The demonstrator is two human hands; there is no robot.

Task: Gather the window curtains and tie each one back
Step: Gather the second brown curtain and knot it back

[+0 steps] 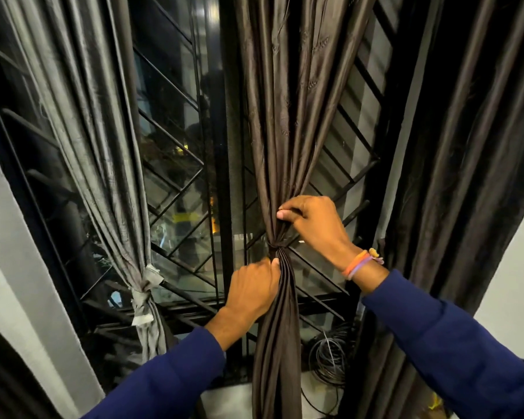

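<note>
1. The window grille stood behind everything, black bars crossing on the slant over dark glass; I place the rest by it.
2. A dark curtain hung loose along the right edge of the grille, its folds falling straight down.
3. The brown curtain hung before the middle of the grille, its folds drawn in to one narrow waist and spreading again below, down to the sill.
4. The grey curtain hung at the left side of the grille, already gathered and bound low down with a pale tie knotted round it.
5. My two blue sleeves reached up from the bottom toward the middle of the grille.
6. A coil of dark cable lay at the foot of the grille, just right of the brown curtain's tail.
7. My right hand sat just above the brown curtain's waist, fingers curled over the bunched folds and thumb pressing them from the front, so it gripped the cloth.
8. My left hand sat just below the waist, at the left of the gathered tail, fingers curled with the thumb pinching the cloth against them.
9. Coloured bands circled my right wrist.
10. A thin dark band cinched the waist itself, between my two hands; I could not tell whether it was knotted.
</note>
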